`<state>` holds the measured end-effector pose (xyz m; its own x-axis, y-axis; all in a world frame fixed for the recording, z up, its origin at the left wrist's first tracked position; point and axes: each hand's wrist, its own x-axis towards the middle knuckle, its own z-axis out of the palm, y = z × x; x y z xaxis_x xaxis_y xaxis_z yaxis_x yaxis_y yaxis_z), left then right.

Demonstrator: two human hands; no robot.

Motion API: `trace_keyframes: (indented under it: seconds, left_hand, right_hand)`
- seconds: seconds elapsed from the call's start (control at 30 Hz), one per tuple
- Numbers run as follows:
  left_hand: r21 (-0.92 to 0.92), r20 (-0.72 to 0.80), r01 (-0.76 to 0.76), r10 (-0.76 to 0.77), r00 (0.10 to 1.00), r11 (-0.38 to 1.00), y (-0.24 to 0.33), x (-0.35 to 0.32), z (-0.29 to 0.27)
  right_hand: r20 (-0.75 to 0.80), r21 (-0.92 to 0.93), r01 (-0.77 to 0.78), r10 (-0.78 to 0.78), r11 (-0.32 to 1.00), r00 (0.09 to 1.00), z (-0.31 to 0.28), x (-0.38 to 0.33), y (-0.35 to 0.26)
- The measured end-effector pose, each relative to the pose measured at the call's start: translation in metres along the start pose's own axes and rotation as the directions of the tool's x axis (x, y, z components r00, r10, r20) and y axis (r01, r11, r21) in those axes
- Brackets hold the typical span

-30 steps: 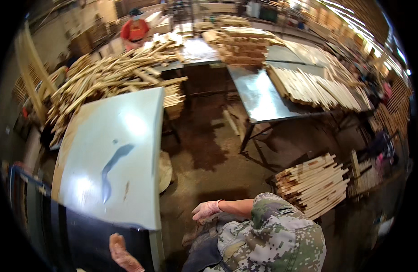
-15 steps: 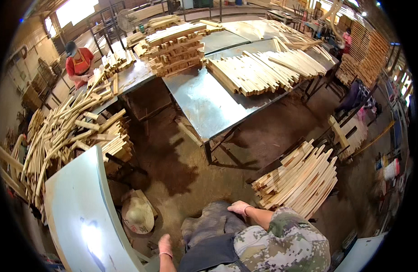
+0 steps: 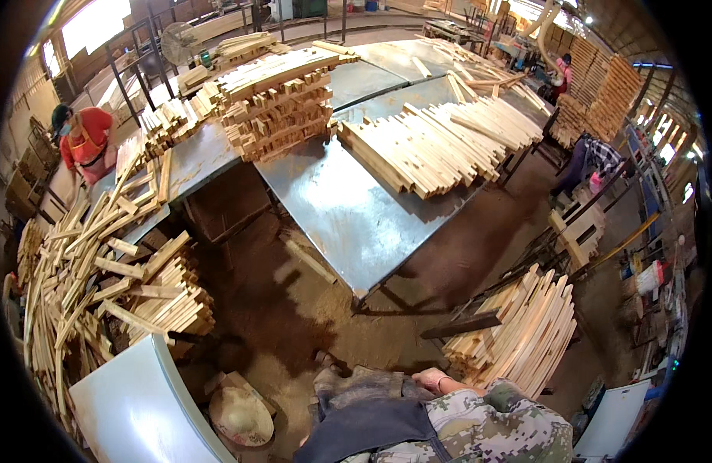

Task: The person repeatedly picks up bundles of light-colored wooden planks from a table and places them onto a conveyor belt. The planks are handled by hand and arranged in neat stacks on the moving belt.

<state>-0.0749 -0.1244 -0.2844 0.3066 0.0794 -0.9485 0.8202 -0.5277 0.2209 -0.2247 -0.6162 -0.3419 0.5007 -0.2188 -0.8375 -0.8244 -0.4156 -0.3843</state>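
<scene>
My right hand (image 3: pixel 431 380), in a pale pink glove, rests against my dark trousers (image 3: pixel 363 383) at the lower middle, beside the apron. Its fingers lie loosely along the cloth, and I see nothing held in them. The nearest thing on its right is a low stack of wooden strips (image 3: pixel 518 332), apart from the hand. Of my left hand (image 3: pixel 303 441) only a sliver shows at the lower edge by the apron; its fingers are hidden. To its left, a round, pale conical hat (image 3: pixel 238 413) lies on the floor.
A metal-topped table (image 3: pixel 333 208) ahead bears wooden strips (image 3: pixel 441 147) and a tall wood stack (image 3: pixel 279 100). A loose wood heap (image 3: pixel 86 270) and a pale panel (image 3: pixel 132 401) stand left. A person in red (image 3: pixel 89 143) works far left; another bends (image 3: pixel 595 162) at right.
My view has shifted, so the table and strips sit lower in the picture. My left hand, visible before beside my leg, has nearly dropped out of view. My right hand stays at my trousers.
</scene>
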Motion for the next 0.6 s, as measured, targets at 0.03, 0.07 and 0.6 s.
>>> trace_keyframes:
  seconds: [0.03,0.07,0.6]
  left_hand:
    - [-0.011,-0.02,0.001,-0.001,1.0,1.0,0.026,0.016,-0.018]
    - [-0.051,-0.068,0.002,-0.005,0.998,0.999,0.049,0.037,-0.04]
    - [-0.435,0.296,-0.301,0.45,0.843,0.849,0.523,0.045,0.016]
  right_hand:
    - [0.022,0.012,-0.01,0.01,1.0,1.0,-0.019,-0.005,-0.043]
    - [-0.001,0.284,-0.127,0.133,0.95,0.991,-0.058,-0.049,-0.131]
    - [-0.177,0.313,-0.039,0.099,0.949,0.979,-0.259,0.091,-0.177]
